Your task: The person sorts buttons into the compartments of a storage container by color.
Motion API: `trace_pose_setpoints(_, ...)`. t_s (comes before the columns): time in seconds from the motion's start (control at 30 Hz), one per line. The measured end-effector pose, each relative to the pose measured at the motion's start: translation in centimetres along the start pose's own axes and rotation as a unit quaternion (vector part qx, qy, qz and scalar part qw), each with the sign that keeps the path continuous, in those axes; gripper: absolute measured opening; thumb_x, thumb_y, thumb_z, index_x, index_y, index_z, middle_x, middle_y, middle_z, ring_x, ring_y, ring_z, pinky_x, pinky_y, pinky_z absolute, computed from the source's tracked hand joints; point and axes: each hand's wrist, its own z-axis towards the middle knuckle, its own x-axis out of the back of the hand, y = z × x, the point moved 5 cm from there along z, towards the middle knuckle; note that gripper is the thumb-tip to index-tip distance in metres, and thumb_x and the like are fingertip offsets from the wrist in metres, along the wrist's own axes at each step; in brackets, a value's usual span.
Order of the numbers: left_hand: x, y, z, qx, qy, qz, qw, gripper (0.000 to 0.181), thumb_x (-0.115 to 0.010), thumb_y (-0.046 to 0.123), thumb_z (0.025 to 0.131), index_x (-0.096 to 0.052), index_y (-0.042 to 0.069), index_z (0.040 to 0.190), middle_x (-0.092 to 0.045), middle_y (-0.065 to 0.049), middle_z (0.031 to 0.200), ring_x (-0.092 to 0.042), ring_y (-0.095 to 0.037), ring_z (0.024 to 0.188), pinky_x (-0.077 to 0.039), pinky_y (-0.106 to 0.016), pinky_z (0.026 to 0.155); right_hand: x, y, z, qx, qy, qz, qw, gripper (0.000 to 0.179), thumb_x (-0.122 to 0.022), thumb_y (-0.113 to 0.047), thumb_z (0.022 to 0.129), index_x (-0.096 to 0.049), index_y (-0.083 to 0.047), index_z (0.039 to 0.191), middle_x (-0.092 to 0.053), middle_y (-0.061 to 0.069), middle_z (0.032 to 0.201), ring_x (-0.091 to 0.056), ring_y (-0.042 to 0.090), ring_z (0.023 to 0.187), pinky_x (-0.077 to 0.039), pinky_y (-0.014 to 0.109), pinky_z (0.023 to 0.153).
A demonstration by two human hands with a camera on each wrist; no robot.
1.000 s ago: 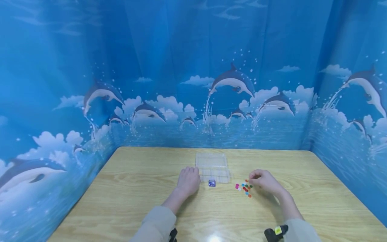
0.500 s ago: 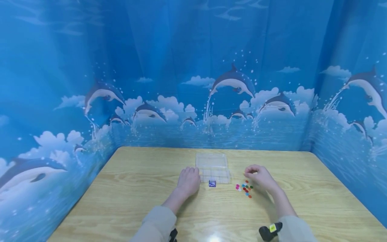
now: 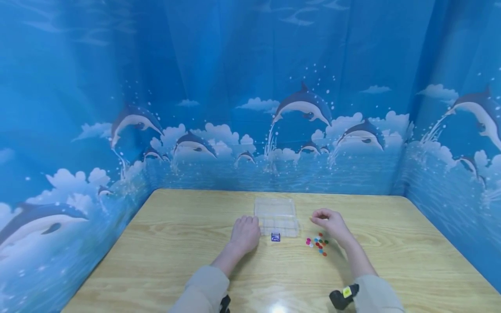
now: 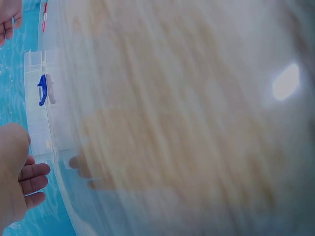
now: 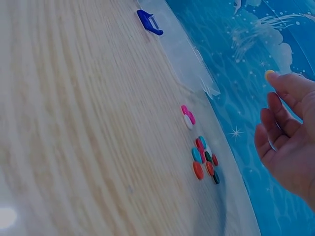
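A clear plastic box (image 3: 287, 228) lies on the table with its lid (image 3: 275, 207) opened back and dividers inside. A blue latch (image 4: 43, 90) is on its front side. My left hand (image 3: 245, 234) rests at the box's left end, fingers bent loosely downward beside it, thumb right at the edge. My right hand (image 3: 332, 224) is raised to the right of the box and pinches a small yellow disc (image 5: 269, 75) between thumb and forefinger. Below it, small coloured discs (image 5: 198, 170) in red, orange, blue and green lie in a loose cluster on the table.
Pink discs (image 5: 185, 111) and a white disc (image 5: 188, 122) sit a little apart from the cluster, nearer the box. The wooden table (image 3: 188, 243) ends at the back against a blue curtain (image 3: 219, 87) printed with dolphins.
My right hand has risen from the disc cluster and moved left and back toward the box, carrying the yellow disc. My left hand has stayed at the box's end.
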Motion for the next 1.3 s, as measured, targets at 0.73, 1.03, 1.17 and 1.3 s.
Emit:
trace_pose_setpoints(0.73, 0.3, 0.0, 0.0, -0.006, 0.017, 0.008, 0.9998, 0.016, -0.053, 0.024, 0.091, -0.051, 0.008, 0.087, -0.049, -0.003, 0.075, -0.044, -0.017, 0.071, -0.041, -0.029, 0.066, -3.5, -2.4, 1.9, -0.025, 0.032, 0.105, 0.9936, 0.017, -0.064, -0.01, 0.086, -0.062, 0.004, 0.095, -0.06, 0.002, 0.085, -0.052, 0.014, 0.084, -0.045, 0.029, 0.076)
trace_pose_setpoints(1.03, 0.2, 0.0, 0.0, -0.002, 0.01, 0.003, 0.9999, 0.017, -0.054, 0.025, 0.091, -0.053, 0.008, 0.089, -0.05, -0.003, 0.077, -0.046, -0.017, 0.073, -0.042, -0.03, 0.068, -5.5, -3.1, 2.5, -0.013, 0.02, 0.119, 0.9926, 0.012, -0.066, -0.008, 0.084, -0.063, 0.003, 0.088, -0.059, -0.001, 0.08, -0.052, 0.012, 0.08, -0.043, 0.028, 0.071)
trace_pose_setpoints(1.17, 0.1, 0.0, 0.0, -0.005, 0.012, 0.001, 0.9999, 0.017, -0.054, 0.025, 0.091, -0.053, 0.008, 0.089, -0.051, -0.003, 0.077, -0.046, -0.018, 0.074, -0.042, -0.031, 0.069, -6.1, -3.6, 2.6, -0.015, 0.019, 0.124, 0.992, 0.014, -0.066, -0.007, 0.083, -0.063, 0.005, 0.089, -0.06, -0.001, 0.08, -0.052, 0.011, 0.079, -0.044, 0.028, 0.07)
trace_pose_setpoints(1.3, 0.0, 0.0, 0.0, -0.008, 0.017, 0.002, 0.9998, 0.018, -0.053, 0.026, 0.092, -0.053, 0.008, 0.089, -0.05, -0.003, 0.076, -0.045, -0.017, 0.072, -0.041, -0.03, 0.067, -6.7, -3.8, 2.8, -0.015, 0.018, 0.128, 0.9915, 0.013, -0.065, -0.006, 0.083, -0.063, 0.006, 0.089, -0.059, 0.0, 0.08, -0.051, 0.012, 0.079, -0.043, 0.028, 0.069)
